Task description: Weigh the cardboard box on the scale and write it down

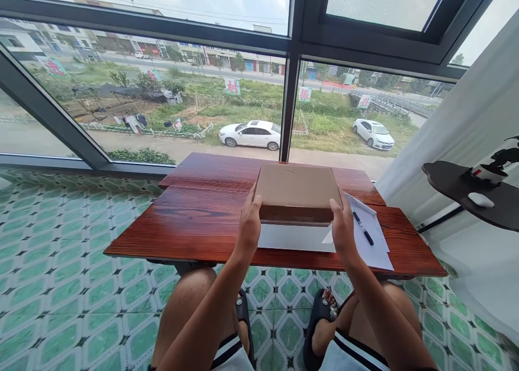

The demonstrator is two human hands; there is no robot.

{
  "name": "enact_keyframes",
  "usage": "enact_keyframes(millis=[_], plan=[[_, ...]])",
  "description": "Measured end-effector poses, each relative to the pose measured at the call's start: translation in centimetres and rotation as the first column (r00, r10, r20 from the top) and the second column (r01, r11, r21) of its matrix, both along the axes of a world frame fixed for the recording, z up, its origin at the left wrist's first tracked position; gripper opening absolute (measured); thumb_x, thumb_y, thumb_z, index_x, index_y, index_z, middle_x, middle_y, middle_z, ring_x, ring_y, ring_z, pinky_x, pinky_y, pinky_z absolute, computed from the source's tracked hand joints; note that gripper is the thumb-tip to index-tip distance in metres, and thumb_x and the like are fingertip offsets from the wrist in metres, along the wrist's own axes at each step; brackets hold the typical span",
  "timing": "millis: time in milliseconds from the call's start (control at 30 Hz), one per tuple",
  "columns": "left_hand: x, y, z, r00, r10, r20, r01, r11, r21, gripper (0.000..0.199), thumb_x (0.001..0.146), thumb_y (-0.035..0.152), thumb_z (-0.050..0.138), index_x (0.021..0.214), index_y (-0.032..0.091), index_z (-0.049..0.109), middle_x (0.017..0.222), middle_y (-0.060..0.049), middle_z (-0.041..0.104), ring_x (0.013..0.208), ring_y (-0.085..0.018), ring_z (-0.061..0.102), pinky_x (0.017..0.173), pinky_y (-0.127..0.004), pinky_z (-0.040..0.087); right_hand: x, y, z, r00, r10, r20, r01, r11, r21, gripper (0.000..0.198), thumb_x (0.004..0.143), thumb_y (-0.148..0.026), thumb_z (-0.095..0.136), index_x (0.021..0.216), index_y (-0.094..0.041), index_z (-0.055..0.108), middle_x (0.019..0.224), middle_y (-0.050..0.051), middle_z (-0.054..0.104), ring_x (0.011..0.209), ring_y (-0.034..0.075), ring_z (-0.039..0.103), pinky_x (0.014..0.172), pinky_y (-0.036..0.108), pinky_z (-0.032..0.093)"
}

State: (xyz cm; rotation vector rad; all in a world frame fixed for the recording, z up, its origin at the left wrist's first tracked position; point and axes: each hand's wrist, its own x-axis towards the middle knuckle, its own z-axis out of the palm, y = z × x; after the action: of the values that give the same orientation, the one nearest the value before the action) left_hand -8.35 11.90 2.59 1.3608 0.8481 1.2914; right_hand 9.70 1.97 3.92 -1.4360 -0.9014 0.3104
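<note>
A closed brown cardboard box (298, 187) is held between my two hands above the table, its front edge facing me. My left hand (250, 219) grips its left side, thumb at the front corner. On the opposite side, my right hand (343, 222) grips the box in the same way. Fingers behind both sides are hidden. Under the box lies white paper (292, 237), partly covered from view. Right of my right hand, a black pen (363, 228) rests on more white sheets (379, 252).
The glossy red-brown wooden table (194, 219) stands before a large window with dark frames (294, 90). At the right, a dark side shelf (450, 184) carries a potted plant (488, 172) and a white rounded object (481, 199), beside a white curtain (438, 111). My knees are below the table's near edge.
</note>
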Motion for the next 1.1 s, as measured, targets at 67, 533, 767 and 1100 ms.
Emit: enact_keyframes(millis=[67,533,767,1100], plan=[[-0.5,0.1,0.3,1.000,0.024,0.007,-0.024,1.000,0.001,0.050,0.095,0.040,0.041,0.141,0.023,0.050,0.151,-0.001,0.048,0.144,-0.021,0.038,0.123,-0.035,0.027,-0.4,0.2,0.1,1.000,0.016,0.022,-0.016,1.000,0.004,0.060,0.093,-0.043,0.044,0.148,-0.017,0.044,0.151,0.008,0.044,0.139,0.023,0.041,0.119,0.039,0.031],[-5.8,2.9,1.5,0.992,0.122,0.033,-0.123,0.992,0.026,0.049,0.090,0.033,0.044,0.135,0.018,0.056,0.147,-0.003,0.053,0.142,-0.021,0.040,0.123,-0.035,0.027,-4.7,3.5,-0.5,0.992,0.100,0.074,-0.094,0.993,-0.078,0.062,0.094,-0.044,0.045,0.150,-0.019,0.042,0.153,0.008,0.042,0.141,0.022,0.040,0.120,0.040,0.028],[-8.6,3.8,1.8,0.976,0.217,0.002,-0.217,0.975,-0.042,0.051,0.091,0.035,0.045,0.139,0.021,0.053,0.151,-0.002,0.048,0.144,-0.022,0.038,0.124,-0.035,0.027,-7.5,5.4,-0.6,0.987,0.162,0.022,-0.159,0.981,-0.107,0.067,0.093,-0.049,0.047,0.153,-0.019,0.036,0.156,0.007,0.038,0.143,0.023,0.037,0.120,0.040,0.030],[-11.4,5.6,1.6,0.922,0.388,0.008,-0.388,0.922,0.009,0.049,0.088,0.030,0.045,0.134,0.018,0.058,0.147,-0.002,0.053,0.141,-0.020,0.043,0.123,-0.033,0.028,-10.5,8.4,-0.1,0.974,0.220,0.062,-0.216,0.974,-0.061,0.064,0.091,-0.045,0.048,0.149,-0.017,0.042,0.153,0.008,0.041,0.139,0.021,0.042,0.120,0.039,0.030]])
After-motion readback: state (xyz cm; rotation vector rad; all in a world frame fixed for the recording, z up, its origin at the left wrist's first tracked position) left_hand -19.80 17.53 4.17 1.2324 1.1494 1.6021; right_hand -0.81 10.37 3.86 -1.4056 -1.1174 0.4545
